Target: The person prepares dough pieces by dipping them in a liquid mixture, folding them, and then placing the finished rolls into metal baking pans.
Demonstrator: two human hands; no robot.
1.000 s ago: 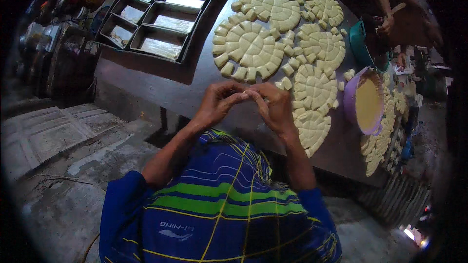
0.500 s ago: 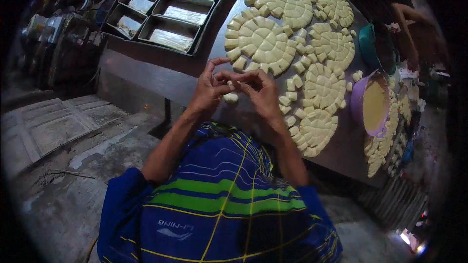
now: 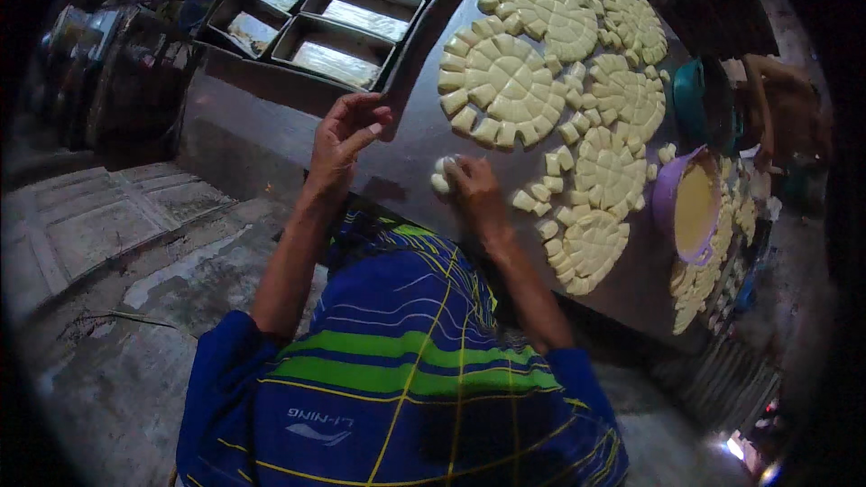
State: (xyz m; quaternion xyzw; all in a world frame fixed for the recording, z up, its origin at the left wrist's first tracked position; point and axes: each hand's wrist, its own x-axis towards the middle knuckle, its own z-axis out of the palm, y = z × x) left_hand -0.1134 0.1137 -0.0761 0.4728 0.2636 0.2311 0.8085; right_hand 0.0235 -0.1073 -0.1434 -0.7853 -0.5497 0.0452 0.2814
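Observation:
My right hand (image 3: pixel 478 194) is low over the table's near edge, its fingertips closed on a small pale dough ball (image 3: pixel 445 165). A second dough piece (image 3: pixel 439 183) touches it on the near side. Up and to the left, my left hand (image 3: pixel 347 140) is in the air near the tins, fingers half bent and thumb apart, with nothing seen in it. Beyond my right hand lies a flat dough round (image 3: pixel 502 86) scored into wedges and blocks. Small cut dough pieces (image 3: pixel 539 191) lie to its right.
Black rectangular loaf tins (image 3: pixel 338 63) stand joined together at the far left of the metal table (image 3: pixel 415 117). More cut dough rounds (image 3: pixel 591 248) cover the right side. Past them are a purple bowl (image 3: pixel 667 194) with yellowish contents and a teal basin (image 3: pixel 690 95).
My hands have parted from being together. The left has moved up and left toward the tins; the right has lowered to the table with the dough ball. The view has shifted slightly.

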